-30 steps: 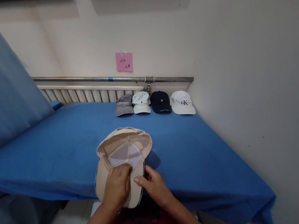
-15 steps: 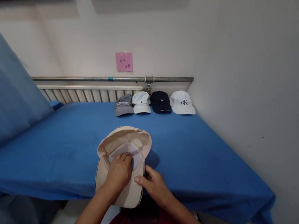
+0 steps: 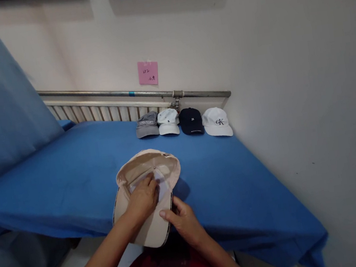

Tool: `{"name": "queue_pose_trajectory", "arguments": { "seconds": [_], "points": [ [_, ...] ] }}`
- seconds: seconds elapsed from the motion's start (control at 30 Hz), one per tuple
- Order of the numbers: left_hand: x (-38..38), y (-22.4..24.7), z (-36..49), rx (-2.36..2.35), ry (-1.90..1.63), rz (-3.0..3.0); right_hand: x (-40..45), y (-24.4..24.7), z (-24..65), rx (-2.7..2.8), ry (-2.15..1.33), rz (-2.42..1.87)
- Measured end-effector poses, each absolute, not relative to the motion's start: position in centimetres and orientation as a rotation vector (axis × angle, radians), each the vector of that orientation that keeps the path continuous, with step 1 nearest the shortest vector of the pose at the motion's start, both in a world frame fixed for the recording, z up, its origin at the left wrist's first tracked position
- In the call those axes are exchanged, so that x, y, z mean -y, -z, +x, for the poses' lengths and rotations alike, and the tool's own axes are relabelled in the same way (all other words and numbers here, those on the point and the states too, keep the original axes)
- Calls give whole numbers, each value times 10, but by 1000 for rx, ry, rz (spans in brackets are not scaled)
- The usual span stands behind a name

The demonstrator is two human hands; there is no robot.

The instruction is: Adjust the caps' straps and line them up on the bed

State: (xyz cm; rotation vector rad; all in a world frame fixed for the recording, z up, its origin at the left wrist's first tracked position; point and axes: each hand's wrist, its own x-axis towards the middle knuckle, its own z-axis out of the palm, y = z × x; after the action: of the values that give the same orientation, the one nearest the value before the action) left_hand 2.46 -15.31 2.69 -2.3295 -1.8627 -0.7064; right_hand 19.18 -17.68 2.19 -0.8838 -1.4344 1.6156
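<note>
A beige cap (image 3: 155, 229) is held over the front part of the blue-covered bed, its inside facing up and its brim toward me. My right hand (image 3: 185, 223) grips the right edge of the brim, thumb on top and fingers beneath. Inside the crown, my left hand (image 3: 144, 198) reaches in against the whitish lining; its fingers are bent and partly hidden, so whether they pinch anything does not show.
Against the wall at the back stand a grey cap (image 3: 147, 125), a white patterned cap (image 3: 168, 122), a black cap (image 3: 191, 122) and a white cap (image 3: 216, 122). Behind them are a radiator (image 3: 105, 112) and a pipe (image 3: 106, 92). A blue curtain (image 3: 0, 96) hangs at left.
My left hand has moved slightly up and deeper inside the crown, its fingers shifting over the lining. My right hand and the cap have hardly moved.
</note>
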Motion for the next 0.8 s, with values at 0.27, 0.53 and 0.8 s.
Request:
{"name": "queue_pose_trajectory", "arguments": {
  "seconds": [0.27, 0.53, 0.8],
  "points": [
    [149, -25, 24, 1862, 688, -2330, 178, -23, 192, 1433, -1617, -895],
    [152, -26, 23, 1861, 676, -2341, 176, -18, 192, 1445, -1595, -902],
    [149, -27, 22, 1805, 679, -2407, 178, -24, 192, 1427, -1626, -880]
  ]
}}
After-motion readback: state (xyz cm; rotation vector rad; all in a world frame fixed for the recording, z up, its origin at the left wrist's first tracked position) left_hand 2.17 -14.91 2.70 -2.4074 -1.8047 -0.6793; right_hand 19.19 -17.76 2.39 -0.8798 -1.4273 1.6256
